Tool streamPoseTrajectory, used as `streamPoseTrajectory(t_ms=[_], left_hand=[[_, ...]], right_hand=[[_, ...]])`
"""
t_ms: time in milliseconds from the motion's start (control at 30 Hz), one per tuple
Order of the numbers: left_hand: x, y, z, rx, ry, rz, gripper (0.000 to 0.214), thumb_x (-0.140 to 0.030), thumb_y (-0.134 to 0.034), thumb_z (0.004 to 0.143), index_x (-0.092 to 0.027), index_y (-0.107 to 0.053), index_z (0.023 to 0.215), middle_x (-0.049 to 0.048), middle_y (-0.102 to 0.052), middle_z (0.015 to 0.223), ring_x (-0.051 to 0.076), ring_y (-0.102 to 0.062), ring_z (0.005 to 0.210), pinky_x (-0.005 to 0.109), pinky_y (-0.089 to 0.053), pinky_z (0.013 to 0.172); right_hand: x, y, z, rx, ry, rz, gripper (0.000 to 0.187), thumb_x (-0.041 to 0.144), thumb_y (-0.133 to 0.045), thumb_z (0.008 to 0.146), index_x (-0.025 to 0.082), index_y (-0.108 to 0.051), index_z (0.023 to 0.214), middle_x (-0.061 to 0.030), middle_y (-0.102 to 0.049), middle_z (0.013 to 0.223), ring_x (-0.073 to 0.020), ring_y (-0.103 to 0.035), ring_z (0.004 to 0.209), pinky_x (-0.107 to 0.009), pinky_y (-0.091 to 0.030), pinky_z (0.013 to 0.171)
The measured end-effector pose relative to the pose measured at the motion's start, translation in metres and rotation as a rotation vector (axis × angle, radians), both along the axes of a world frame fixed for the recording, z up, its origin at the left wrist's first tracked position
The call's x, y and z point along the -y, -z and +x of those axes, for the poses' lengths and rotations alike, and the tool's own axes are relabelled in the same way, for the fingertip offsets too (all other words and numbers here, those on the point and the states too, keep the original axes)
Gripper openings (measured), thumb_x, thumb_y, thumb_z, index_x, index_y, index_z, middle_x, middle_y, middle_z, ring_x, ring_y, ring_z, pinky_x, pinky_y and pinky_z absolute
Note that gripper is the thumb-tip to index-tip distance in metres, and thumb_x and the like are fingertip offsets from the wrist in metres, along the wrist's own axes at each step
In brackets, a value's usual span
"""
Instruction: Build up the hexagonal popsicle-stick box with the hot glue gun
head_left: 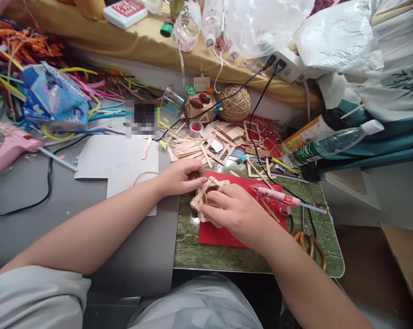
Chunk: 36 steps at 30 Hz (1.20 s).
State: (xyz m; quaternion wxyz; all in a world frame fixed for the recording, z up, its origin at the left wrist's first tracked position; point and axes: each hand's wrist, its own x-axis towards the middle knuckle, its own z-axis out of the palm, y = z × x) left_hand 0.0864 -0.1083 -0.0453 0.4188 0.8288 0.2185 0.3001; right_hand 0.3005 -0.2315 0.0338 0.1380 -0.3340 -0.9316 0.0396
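Note:
A small box-like frame of craft sticks (203, 200) is above a red sheet (213, 236), with twine wound about its left corner. My right hand (233, 208) grips it from the right, fingers reaching over the opening and thumb along the near side. At its upper left edge, my left hand (185, 177) is closed in a pinch on thin twine (146, 173), which trails out behind the wrist over white card (131, 157). The exact pinch point is partly hidden by the fingers. A pink glue gun (278, 196) lies just right of my right hand.
Loose craft sticks (189, 148) and stick frames are heaped behind the hands, near a twine ball (235, 101). Scissors (309, 242) lie at the right edge, below a plastic bottle (336, 144). Black cords (257, 107) cross the table. Another pink glue gun (14, 144) is left.

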Motion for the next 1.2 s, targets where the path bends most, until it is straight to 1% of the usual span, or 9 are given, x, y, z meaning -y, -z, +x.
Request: streamPoseTrajectory(t_ms=[67,167,333,533,733,867,933,1033,1200], left_hand=[[-0.001,0.000,0.000,0.003,0.002,-0.004,0.023,-0.036,-0.066,0.097,-0.019,-0.061,0.082,0.0006,-0.060,0.074,0.013,-0.050,0.066,0.027,-0.039,0.060],[-0.002,0.001,0.000,0.015,0.013,-0.023,0.025,-0.038,-0.067,0.098,-0.019,-0.062,0.083,0.0009,-0.061,0.075,0.013,-0.051,0.066,0.026,-0.040,0.060],[-0.002,0.001,0.001,0.034,0.041,0.008,0.022,-0.039,-0.067,0.099,-0.020,-0.069,0.089,0.0014,-0.065,0.077,0.014,-0.053,0.067,0.027,-0.041,0.063],[0.001,-0.001,0.005,0.040,0.022,0.109,0.020,-0.039,-0.065,0.101,-0.021,-0.070,0.093,0.0044,-0.070,0.085,0.017,-0.060,0.077,0.031,-0.045,0.072],[0.002,0.001,0.008,0.001,-0.037,0.149,0.022,-0.041,-0.062,0.103,-0.022,-0.070,0.097,0.0047,-0.068,0.085,0.019,-0.060,0.080,0.033,-0.047,0.075],[0.005,-0.006,0.005,0.029,-0.067,0.179,0.017,-0.035,-0.058,0.104,-0.022,-0.066,0.099,0.0047,-0.064,0.085,0.020,-0.058,0.080,0.035,-0.047,0.077],[0.006,-0.011,0.002,0.066,-0.036,0.167,0.011,-0.029,-0.058,0.101,-0.021,-0.065,0.105,0.0053,-0.062,0.089,0.021,-0.058,0.083,0.036,-0.048,0.080],[0.006,-0.016,-0.001,0.112,0.022,0.144,0.023,-0.018,-0.058,0.090,-0.022,-0.063,0.112,0.0054,-0.059,0.093,0.022,-0.056,0.085,0.037,-0.048,0.082],[0.004,-0.016,0.001,0.068,0.022,0.101,0.034,-0.006,-0.053,0.075,-0.022,-0.058,0.104,0.0057,-0.057,0.096,0.023,-0.054,0.088,0.038,-0.049,0.085]], right_hand=[[-0.003,0.002,-0.001,-0.008,-0.014,-0.007,0.020,0.015,-0.061,0.106,0.020,-0.076,0.118,-0.0081,-0.076,0.099,-0.0246,-0.068,0.098,-0.045,-0.057,0.092],[0.002,0.003,-0.001,-0.148,0.011,-0.063,0.018,0.017,-0.062,0.106,0.021,-0.075,0.117,-0.0094,-0.077,0.106,-0.0244,-0.069,0.101,-0.044,-0.059,0.093],[0.029,0.012,0.002,-0.393,0.122,-0.158,0.033,0.007,-0.065,0.100,0.023,-0.069,0.128,-0.0100,-0.077,0.109,-0.0242,-0.071,0.101,-0.044,-0.061,0.090],[0.061,0.040,-0.008,-0.560,0.286,-0.089,0.045,0.002,-0.070,0.093,0.029,-0.070,0.129,-0.0081,-0.079,0.109,-0.0251,-0.074,0.097,-0.046,-0.061,0.086],[0.066,0.051,-0.015,-0.575,0.311,-0.016,0.045,0.003,-0.073,0.090,0.028,-0.072,0.127,-0.0066,-0.080,0.103,-0.0245,-0.074,0.092,-0.047,-0.060,0.084],[0.067,0.059,-0.015,-0.588,0.335,0.029,0.042,0.003,-0.075,0.090,0.029,-0.073,0.123,-0.0060,-0.078,0.099,-0.0241,-0.071,0.088,-0.049,-0.061,0.084],[0.068,0.063,-0.015,-0.586,0.342,0.039,0.040,0.003,-0.076,0.089,0.028,-0.074,0.121,-0.0060,-0.078,0.098,-0.0241,-0.070,0.089,-0.050,-0.061,0.086],[0.069,0.069,-0.013,-0.580,0.340,0.041,0.042,0.003,-0.077,0.088,0.029,-0.074,0.121,-0.0060,-0.078,0.099,-0.0248,-0.071,0.090,-0.051,-0.061,0.088],[0.069,0.072,-0.013,-0.578,0.330,0.095,0.040,0.006,-0.077,0.090,0.029,-0.073,0.122,-0.0053,-0.078,0.098,-0.0241,-0.070,0.092,-0.049,-0.062,0.087]])
